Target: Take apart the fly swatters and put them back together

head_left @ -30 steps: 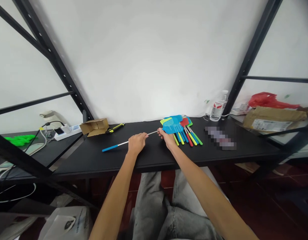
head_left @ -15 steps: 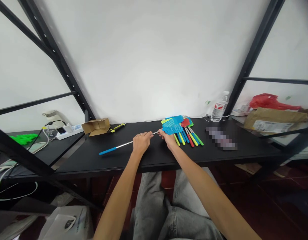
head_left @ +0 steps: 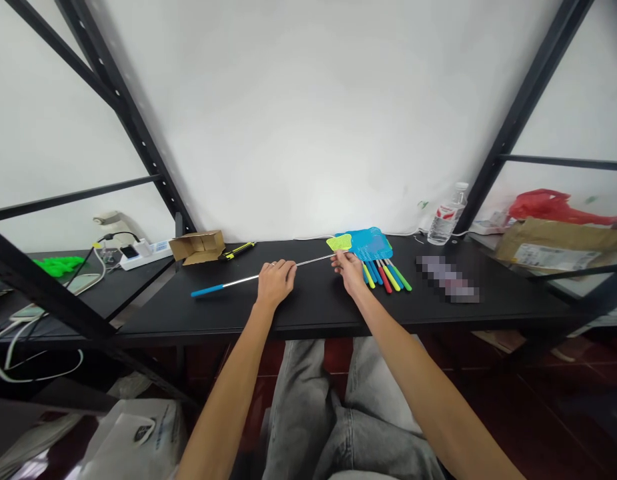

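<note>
A fly swatter with a blue handle (head_left: 207, 291), a thin metal rod and a blue mesh head (head_left: 372, 244) lies slantwise in both my hands. My left hand (head_left: 277, 281) is closed around the middle of the rod. Further right, my right hand (head_left: 347, 269) pinches the rod near the head. That head spreads over a pile of other fly swatters, whose red, yellow, blue and green handles (head_left: 386, 279) point toward me. A yellow swatter head (head_left: 339, 243) shows just behind my right fingers. The heads beneath the blue one are mostly hidden.
On the black table (head_left: 163, 310) are an open cardboard box (head_left: 198, 247) and a yellow-black utility knife (head_left: 240, 251) at left. A water bottle (head_left: 445, 217) and a blurred-out item (head_left: 448, 280) stand to the right. Black shelf posts (head_left: 525, 113) frame both sides.
The swatter's rod shows longer between my hands. My right hand and the blue head have moved right, my left hand slightly left. The yellow head behind is more exposed.
</note>
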Available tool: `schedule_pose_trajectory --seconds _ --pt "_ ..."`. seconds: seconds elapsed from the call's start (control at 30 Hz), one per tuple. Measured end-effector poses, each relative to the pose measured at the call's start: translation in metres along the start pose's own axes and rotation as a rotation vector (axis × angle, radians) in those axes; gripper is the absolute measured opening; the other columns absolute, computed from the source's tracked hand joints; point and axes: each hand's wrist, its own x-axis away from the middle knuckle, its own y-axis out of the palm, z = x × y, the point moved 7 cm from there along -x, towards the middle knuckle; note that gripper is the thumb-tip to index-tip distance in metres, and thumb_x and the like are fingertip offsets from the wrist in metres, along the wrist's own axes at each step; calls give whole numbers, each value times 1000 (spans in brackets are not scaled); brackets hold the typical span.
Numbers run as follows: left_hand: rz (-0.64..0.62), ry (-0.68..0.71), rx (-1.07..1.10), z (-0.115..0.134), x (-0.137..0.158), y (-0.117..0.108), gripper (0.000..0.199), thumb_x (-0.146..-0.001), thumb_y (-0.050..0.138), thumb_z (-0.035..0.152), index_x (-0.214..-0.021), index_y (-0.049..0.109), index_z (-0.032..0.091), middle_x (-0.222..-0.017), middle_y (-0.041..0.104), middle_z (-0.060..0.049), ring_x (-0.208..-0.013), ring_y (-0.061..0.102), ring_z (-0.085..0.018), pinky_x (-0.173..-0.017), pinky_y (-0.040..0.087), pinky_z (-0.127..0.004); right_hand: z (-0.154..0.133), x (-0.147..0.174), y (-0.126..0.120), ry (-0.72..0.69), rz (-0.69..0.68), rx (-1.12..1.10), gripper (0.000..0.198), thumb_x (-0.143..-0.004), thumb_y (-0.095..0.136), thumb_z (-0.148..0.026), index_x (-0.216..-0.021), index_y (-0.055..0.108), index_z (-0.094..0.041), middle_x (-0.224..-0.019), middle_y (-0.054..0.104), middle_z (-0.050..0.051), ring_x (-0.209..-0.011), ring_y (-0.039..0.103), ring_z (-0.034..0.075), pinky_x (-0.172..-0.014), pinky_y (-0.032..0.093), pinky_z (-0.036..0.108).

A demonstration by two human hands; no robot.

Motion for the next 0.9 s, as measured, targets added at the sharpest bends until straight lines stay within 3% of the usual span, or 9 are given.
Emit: schedule_pose_trajectory --seconds 0.13,0.3,0.53,0.73,0.9 --pt "-5 99 42 20 -1 3 39 -102 36 43 -118 66 23 -102 70 -9 -92 63 -22 -86 36 -34 -4 11 25 -28 -305 183 38 -72 77 -54 -84 75 -18 -79 74 7 -61 59 13 -50 36 23" --pt "-45 118 3 25 -2 9 41 -102 35 47 -116 67 27 -95 71 -7 -84 64 -20 -78 37 -32 -4 18 34 -33 -439 260 33 -73 77 -51 -85 77 -20 -80 75 5 -64 59 15 -54 37 24" --pt "-56 63 3 25 -7 13 40 -103 34 45 -107 70 28 -87 72 -5 -77 63 -19 -71 34 -32 0 9 20 -37 -271 220 33 -74 77 -50 -80 78 -17 -79 75 8 -67 62 16 -53 36 25" --pt "-21 76 -16 25 -9 11 38 -103 36 41 -98 71 27 -82 72 -5 -75 63 -20 -71 31 -34 4 7 19 -12 -261 236 34 -72 77 -51 -82 78 -18 -82 76 8 -71 67 19 -53 37 26" --pt "0 43 -47 11 -5 8 34 -102 39 37 -93 69 26 -81 72 -4 -74 61 -20 -71 29 -35 5 2 9 -15 -146 154 37 -68 78 -52 -81 75 -18 -82 75 8 -71 67 18 -51 38 25"
